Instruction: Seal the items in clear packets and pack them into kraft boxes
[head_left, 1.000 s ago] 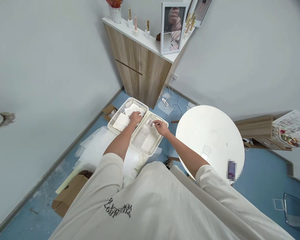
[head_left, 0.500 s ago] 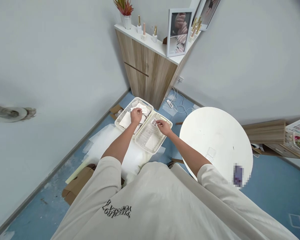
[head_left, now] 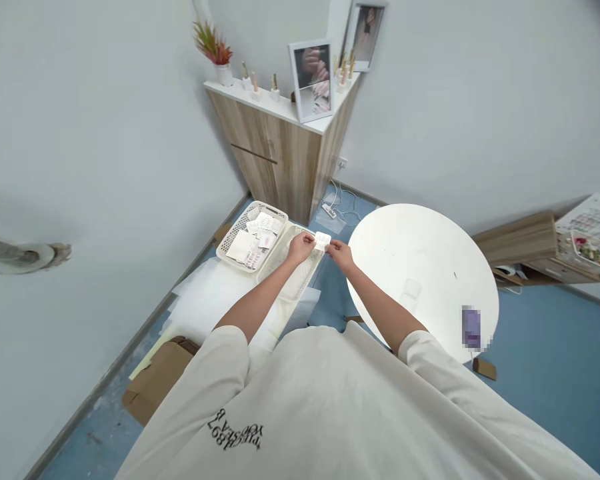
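A small white printed card (head_left: 323, 241) is held up above the right-hand basket. My left hand (head_left: 301, 248) pinches it at its left edge. My right hand (head_left: 341, 255) is closed at its lower right corner; whether a clear plastic piece is also in those fingers cannot be made out. Below my hands lies a cream plastic basket (head_left: 263, 272) with clear plastic pieces in it, partly covered by my left hand and forearm. Beside it on the left, a white perforated basket (head_left: 225, 247) holds white cards (head_left: 241, 246) and small packets.
To my right stands a round white table (head_left: 410, 233) with a clear square piece (head_left: 411, 292) and a blurred purple object (head_left: 472, 328). A wooden cabinet (head_left: 285, 167) stands in the corner ahead, cables (head_left: 343, 207) beside it. Cardboard (head_left: 160, 373) lies at the lower left.
My left hand has come out of the left basket with a white card and moved right. My right hand has met it at the card's edge. The view has shifted somewhat.
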Demonstrator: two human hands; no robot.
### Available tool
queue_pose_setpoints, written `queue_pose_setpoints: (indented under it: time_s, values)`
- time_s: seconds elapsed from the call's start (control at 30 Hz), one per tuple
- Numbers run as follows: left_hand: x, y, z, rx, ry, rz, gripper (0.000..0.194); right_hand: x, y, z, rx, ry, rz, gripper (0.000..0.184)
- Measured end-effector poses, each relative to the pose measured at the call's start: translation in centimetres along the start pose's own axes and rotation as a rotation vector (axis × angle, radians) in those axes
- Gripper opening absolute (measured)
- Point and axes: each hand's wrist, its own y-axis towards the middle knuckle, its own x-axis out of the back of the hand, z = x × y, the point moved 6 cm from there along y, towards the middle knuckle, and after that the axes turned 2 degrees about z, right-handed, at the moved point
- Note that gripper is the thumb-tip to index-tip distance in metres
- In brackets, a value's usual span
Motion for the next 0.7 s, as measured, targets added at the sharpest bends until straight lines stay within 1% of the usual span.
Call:
queue_pose_setpoints:
  time_s: [0.07,0.13,0.23,0.27,0.33,0.37,0.4,0.47,0.53,0.57,0.63,0.7]
  values:
    - [-3.7,-1.0,-0.5,0.001,0.005,0.051,0.013,3.2,-1.1,-1.6,-0.039,0.046,-0.039,0.029]
    - [-7.3,-1.9,-1.1,0.007,0.021,0.098,0.015,6.6,-2.5,-3.0,-0.046,0.087,-0.082,0.023]
    - [-12.8,-3.3,-2.4,0.003,0.068,0.161,0.016,11.9,-4.4,-5.1,-0.039,0.115,-0.137,0.021]
    - [-14.6,-3.8,-2.9,0.001,0.094,0.165,0.016,13.8,-5.1,-5.8,-0.03,0.102,-0.16,0.021]
    - [-18.1,-4.8,-3.9,0.019,0.133,0.143,0.014,17.6,-6.6,-7.0,0.008,0.028,-0.221,0.02]
    - [-19.9,-5.5,-4.2,0.049,0.124,0.145,0.011,19.5,-7.4,-7.5,0.044,-0.034,-0.256,0.02]
    - [-21.8,-6.2,-4.4,0.098,0.091,0.171,0.011,21.4,-8.3,-7.9,0.088,-0.112,-0.29,0.021]
    - [-26.0,-7.9,-4.5,0.227,-0.028,0.292,0.026,24.7,-10.1,-8.5,0.192,-0.301,-0.328,0.023]
    - [-30.0,-9.8,-4.6,0.332,-0.132,0.407,0.039,27.2,-11.8,-9.2,0.287,-0.482,-0.297,0.025]
    - [-31.6,-10.6,-4.6,0.363,-0.157,0.431,0.041,28.1,-12.5,-9.6,0.322,-0.554,-0.263,0.026]
    - [-34.2,-12.0,-4.5,0.403,-0.17,0.428,0.037,29.8,-13.6,-10.7,0.372,-0.651,-0.19,0.027]
    - [-36.2,-13.0,-4.1,0.438,-0.171,0.41,0.031,31.3,-14.6,-11.9,0.399,-0.699,-0.143,0.028]
